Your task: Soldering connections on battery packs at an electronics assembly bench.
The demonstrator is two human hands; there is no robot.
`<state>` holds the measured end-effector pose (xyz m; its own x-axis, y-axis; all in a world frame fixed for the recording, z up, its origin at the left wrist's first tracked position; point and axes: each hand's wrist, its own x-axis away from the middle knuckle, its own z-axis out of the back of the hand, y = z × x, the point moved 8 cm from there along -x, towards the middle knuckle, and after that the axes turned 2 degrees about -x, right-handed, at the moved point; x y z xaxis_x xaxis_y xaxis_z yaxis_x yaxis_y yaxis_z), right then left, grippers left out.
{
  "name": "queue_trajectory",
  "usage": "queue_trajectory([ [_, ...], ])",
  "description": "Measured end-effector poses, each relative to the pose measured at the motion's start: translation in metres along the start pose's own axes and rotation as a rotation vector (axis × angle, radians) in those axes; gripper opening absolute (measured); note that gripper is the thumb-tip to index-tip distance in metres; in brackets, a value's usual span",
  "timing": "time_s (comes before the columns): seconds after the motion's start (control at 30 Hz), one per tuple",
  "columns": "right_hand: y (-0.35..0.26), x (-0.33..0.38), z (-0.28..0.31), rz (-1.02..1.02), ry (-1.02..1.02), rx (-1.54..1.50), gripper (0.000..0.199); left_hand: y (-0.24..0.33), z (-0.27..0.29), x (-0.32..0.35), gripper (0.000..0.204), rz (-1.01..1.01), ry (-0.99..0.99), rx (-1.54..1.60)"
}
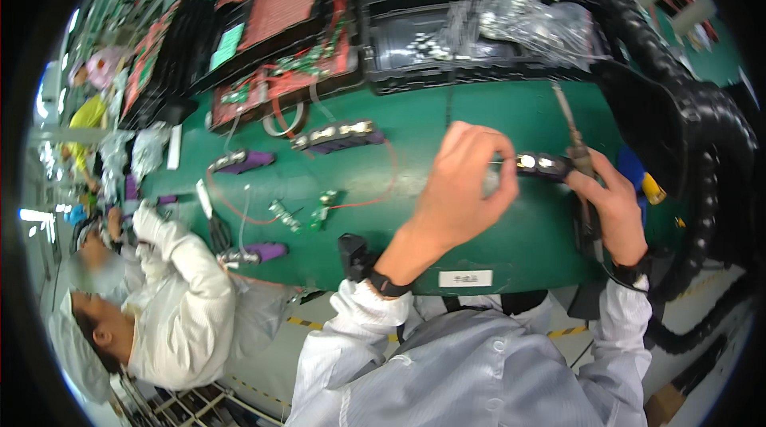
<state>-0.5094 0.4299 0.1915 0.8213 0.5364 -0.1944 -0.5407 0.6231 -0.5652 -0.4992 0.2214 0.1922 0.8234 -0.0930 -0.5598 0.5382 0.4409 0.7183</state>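
Note:
My left hand point(471, 179) is closed in a pinch, thumb and forefinger together beside the left end of a short black strip point(543, 165) with shiny metal contacts. A thin pale sliver shows at the fingertips; what it is I cannot make out. My right hand point(613, 207) wraps round a soldering iron point(581, 157), whose slim metal tip points to the far side of the table. The right fingers also touch the strip's right end. Left of my hands lie a longer purple strip with contacts point(339, 136) and small green circuit boards point(323, 210), with red wires nearby.
Far back, a black tray point(391, 85) holds clear bags and small metal parts. Red trays point(267, 8) stack at the far left. A thick black hose point(702, 156) curves down the right, near a blue-and-yellow object point(653, 189). A co-worker's white sleeve point(195, 267) reaches in at left.

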Motion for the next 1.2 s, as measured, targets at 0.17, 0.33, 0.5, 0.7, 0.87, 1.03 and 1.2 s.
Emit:
queue_trajectory([
  [0.17, -0.002, -0.001, -0.005, 0.093, -0.011, 0.058, 0.033, 0.000, -0.001, -0.003, 0.018, 0.039, -0.060, -0.101],
  [0.33, -0.004, 0.002, 0.001, 0.180, 0.076, 0.153, 0.033, 0.015, -0.025, -0.010, 0.020, -0.042, -0.152, -0.147],
  [0.5, 0.002, 0.013, 0.001, 0.159, 0.117, 0.155, 0.031, 0.015, -0.036, -0.008, 0.027, -0.095, -0.194, -0.195],
  [0.7, -0.023, 0.021, 0.015, 0.303, 0.195, 0.262, 0.027, 0.015, -0.034, -0.006, 0.029, -0.079, -0.205, -0.227],
  [0.87, -0.040, 0.038, 0.033, 0.325, 0.308, 0.106, 0.044, 0.013, -0.038, -0.008, 0.030, -0.074, -0.216, -0.237],
  [1.03, -0.035, 0.050, 0.041, 0.200, 0.453, -0.207, 0.048, 0.014, -0.038, -0.010, 0.027, -0.071, -0.221, -0.262],
  [1.2, -0.014, 0.040, 0.024, 0.153, 0.344, -0.030, 0.037, 0.015, -0.030, -0.009, 0.029, -0.088, -0.184, -0.280],
])
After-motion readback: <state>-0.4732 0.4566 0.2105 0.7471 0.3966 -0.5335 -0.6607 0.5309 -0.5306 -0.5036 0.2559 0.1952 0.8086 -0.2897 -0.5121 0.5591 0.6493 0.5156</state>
